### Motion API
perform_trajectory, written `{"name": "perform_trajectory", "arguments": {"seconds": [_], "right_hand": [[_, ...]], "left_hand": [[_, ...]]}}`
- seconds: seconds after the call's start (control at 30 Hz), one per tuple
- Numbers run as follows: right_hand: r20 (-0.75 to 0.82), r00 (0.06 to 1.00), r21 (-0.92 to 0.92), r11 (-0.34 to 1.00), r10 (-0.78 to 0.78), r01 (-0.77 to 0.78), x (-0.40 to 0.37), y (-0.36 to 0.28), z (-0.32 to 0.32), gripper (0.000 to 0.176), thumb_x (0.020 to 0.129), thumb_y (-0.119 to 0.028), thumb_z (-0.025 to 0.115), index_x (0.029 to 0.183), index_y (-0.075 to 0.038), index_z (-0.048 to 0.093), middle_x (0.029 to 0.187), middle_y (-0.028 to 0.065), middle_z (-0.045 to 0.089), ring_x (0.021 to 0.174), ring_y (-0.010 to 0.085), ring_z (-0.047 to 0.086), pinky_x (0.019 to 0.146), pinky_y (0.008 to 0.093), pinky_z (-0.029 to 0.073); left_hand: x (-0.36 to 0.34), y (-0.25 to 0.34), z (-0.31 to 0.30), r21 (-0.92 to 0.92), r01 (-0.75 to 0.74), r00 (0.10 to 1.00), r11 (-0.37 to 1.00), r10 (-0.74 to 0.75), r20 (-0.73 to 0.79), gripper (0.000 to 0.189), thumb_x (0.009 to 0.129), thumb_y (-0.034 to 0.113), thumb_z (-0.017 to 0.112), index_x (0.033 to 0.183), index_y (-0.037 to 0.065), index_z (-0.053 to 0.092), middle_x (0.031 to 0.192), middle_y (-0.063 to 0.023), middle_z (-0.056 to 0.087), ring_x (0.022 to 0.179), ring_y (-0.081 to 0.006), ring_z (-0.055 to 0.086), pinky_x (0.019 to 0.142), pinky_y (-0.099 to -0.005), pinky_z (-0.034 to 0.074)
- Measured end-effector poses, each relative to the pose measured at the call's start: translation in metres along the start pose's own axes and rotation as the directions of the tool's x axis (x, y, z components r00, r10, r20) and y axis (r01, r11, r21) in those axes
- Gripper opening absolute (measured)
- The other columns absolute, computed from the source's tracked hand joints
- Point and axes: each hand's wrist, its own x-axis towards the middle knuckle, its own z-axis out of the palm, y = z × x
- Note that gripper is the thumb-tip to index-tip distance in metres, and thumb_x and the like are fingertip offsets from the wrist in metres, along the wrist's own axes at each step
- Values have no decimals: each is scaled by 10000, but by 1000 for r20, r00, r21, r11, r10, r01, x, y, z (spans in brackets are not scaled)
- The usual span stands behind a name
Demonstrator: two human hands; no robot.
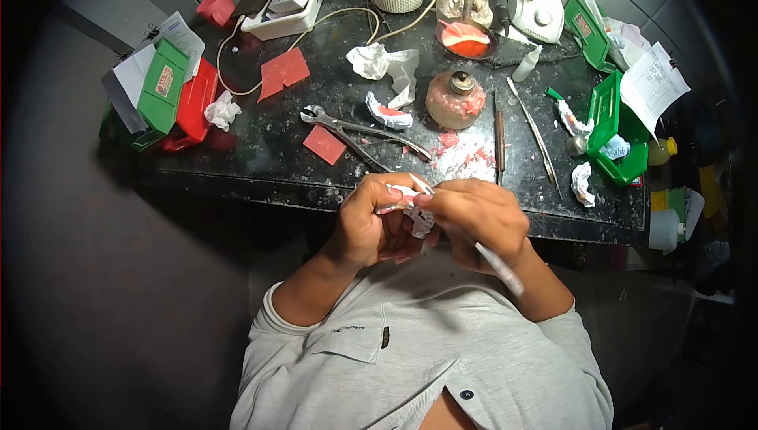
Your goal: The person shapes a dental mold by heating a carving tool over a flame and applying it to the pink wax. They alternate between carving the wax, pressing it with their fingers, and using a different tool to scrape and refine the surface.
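Observation:
My left hand (pixel 362 223) is closed around a white plaster dental cast (pixel 422 225) with pink wax along its upper part, held just in front of the bench edge. My right hand (pixel 488 213) grips a slim pale carving tool (pixel 500 268). Its narrow end reaches the cast near my left thumb, and its wide end sticks out below the hand, blurred. Fingers hide much of the cast. On the bench beyond lie wire-cutting pliers (pixel 335 123), a pink wax square (pixel 323 144), another cast with pink wax (pixel 388 112) and wax scraps (pixel 466 163).
A spirit burner (pixel 455 102) stands behind the scraps, beside a brown-handled tool (pixel 499 138) and a long metal spatula (pixel 537 130). Green boxes (pixel 620 126) and plaster pieces (pixel 583 185) sit right; red and green boxes (pixel 189 106) left. A cable (pixel 347 11) crosses the back.

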Motion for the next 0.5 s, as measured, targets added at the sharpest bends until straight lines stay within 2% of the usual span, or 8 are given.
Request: {"name": "perform_trajectory", "arguments": {"seconds": [0.1, 0.17, 0.23, 0.3, 0.37, 0.43, 0.47, 0.5], "right_hand": [[60, 984, -188, 967, -166, 174, -5, 3, 5, 307, 808, -92, 711, 1086, 38, 700, 935, 128, 732, 833, 268, 743, 707, 349, 586], [71, 984, -188, 967, -163, 174, -3, 3, 1, 306, 813, -64, 719, 1099, 39, 692, 914, 117, 725, 828, 265, 741, 693, 345, 579], [85, 996, -124, 991, -33, 44, 3, -2, -19, 297, 823, -31, 725, 1112, 28, 688, 874, 99, 713, 763, 250, 725, 648, 355, 562], [119, 981, -128, 982, 156, -140, 5, -9, -46, 171, 870, -61, 736, 1022, -8, 678, 736, 112, 664, 619, 288, 669, 567, 383, 519], [335, 790, -455, 822, 514, -342, 18, -29, -80, 126, 876, -105, 740, 911, -12, 663, 692, 154, 662, 618, 346, 679, 561, 418, 518], [355, 720, -604, 734, 596, -310, 11, -25, -97, 136, 876, -120, 741, 878, -10, 662, 689, 168, 665, 618, 367, 677, 564, 446, 516], [362, 638, -728, 633, 680, -262, 8, -22, -104, 154, 876, -135, 742, 846, -7, 660, 687, 182, 669, 617, 389, 676, 567, 473, 514], [357, 642, -731, 630, 679, -261, 3, -15, -109, 154, 876, -135, 742, 846, -7, 660, 687, 182, 669, 617, 389, 676, 567, 473, 514]], "left_hand": [[0, -4, -2, -42, 14, 999, 999, -16, -51, 519, 913, 401, 381, 1043, -51, 600, 755, -196, 658, 441, -198, 518, 373, -297, 402], [2, -2, 3, -87, 15, 994, 996, -25, -111, 552, 917, 433, 373, 1047, -59, 585, 738, -189, 647, 422, -207, 513, 355, -305, 399], [4, 1, -1, -57, -56, 998, 997, 54, -26, 569, 919, 427, 378, 1098, -73, 583, 759, -207, 659, 435, -214, 531, 376, -306, 423], [10, -1, -15, -85, -170, 981, 982, 177, 79, 730, 982, 551, 346, 1193, -120, 541, 878, -285, 666, 474, -234, 554, 411, -300, 433], [12, 6, -17, -132, -237, 963, 962, 251, 96, 827, 995, 628, 330, 1237, -141, 516, 927, -303, 658, 481, -235, 545, 427, -304, 426], [11, 13, -17, -90, -301, 949, 949, 308, 65, 849, 988, 611, 357, 1347, -152, 460, 994, -263, 639, 529, -236, 548, 450, -293, 398], [13, 16, -18, -67, -348, 931, 935, 353, 92, 820, 1002, 587, 386, 1378, -139, 441, 1055, -261, 626, 608, -241, 581, 516, -296, 430], [15, 20, -18, -46, -394, 910, 918, 397, 118, 795, 1016, 564, 415, 1410, -127, 423, 1116, -258, 613, 688, -245, 614, 582, -300, 461]]}}
